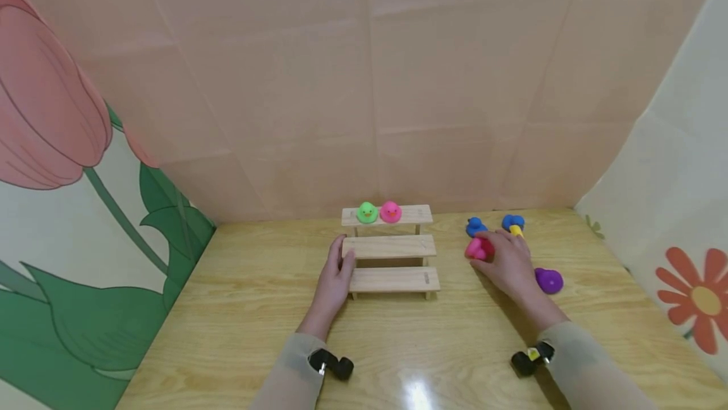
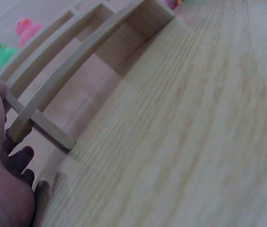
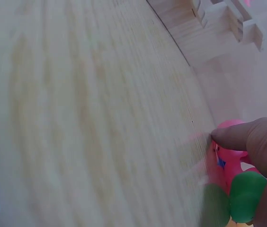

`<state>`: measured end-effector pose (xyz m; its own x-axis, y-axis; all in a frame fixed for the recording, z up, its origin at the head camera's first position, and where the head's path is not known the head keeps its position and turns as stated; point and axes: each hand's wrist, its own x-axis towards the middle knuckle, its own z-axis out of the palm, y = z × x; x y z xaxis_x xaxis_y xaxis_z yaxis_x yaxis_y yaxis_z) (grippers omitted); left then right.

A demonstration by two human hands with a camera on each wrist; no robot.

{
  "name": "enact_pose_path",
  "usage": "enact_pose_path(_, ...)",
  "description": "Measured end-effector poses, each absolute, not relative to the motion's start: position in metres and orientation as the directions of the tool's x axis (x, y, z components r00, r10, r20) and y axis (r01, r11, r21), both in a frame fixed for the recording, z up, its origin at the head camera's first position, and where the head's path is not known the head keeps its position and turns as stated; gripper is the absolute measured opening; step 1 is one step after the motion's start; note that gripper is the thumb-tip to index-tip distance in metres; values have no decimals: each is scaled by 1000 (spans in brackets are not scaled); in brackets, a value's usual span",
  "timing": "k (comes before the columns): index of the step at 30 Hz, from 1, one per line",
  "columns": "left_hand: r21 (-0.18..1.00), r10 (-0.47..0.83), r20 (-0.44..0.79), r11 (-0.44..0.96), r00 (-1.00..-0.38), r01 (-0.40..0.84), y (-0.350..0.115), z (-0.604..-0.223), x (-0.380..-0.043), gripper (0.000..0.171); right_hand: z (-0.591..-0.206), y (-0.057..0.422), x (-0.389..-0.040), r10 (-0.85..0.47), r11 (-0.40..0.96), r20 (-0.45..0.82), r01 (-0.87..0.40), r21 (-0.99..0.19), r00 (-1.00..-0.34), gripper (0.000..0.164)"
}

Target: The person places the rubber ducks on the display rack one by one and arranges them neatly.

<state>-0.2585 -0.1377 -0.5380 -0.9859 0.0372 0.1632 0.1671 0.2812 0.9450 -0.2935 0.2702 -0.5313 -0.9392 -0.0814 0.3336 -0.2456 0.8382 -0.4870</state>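
My left hand [image 1: 334, 277] grips the left end of a three-step wooden stand [image 1: 392, 247], its thumb over the middle step. On the top step sit a green rubber duck [image 1: 367, 212] and a pink rubber duck [image 1: 390, 211], side by side. To the right of the stand, my right hand [image 1: 508, 263] pinches another pink rubber duck [image 1: 475, 249] low at the table, thumb and fingers around it. The right wrist view shows the thumb against this pink duck [image 3: 233, 156], with a green toy [image 3: 247, 196] close beside it, hidden from the head view.
A blue duck [image 1: 475, 227] lies just behind the right hand, and another blue toy [image 1: 513, 222] with a yellow one [image 1: 515, 230] stands farther right. A purple toy [image 1: 549, 280] sits beside the right wrist. Behind the wooden table [image 1: 256, 309] rises a pinkish backdrop [image 1: 284, 113].
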Motion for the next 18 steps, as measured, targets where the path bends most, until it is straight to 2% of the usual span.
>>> enact_pose_path(18,948,36,155,276,-987,159,-138,-538,-258,61,-525,266,-288,-37,808,350,-234,-540,-936,64)
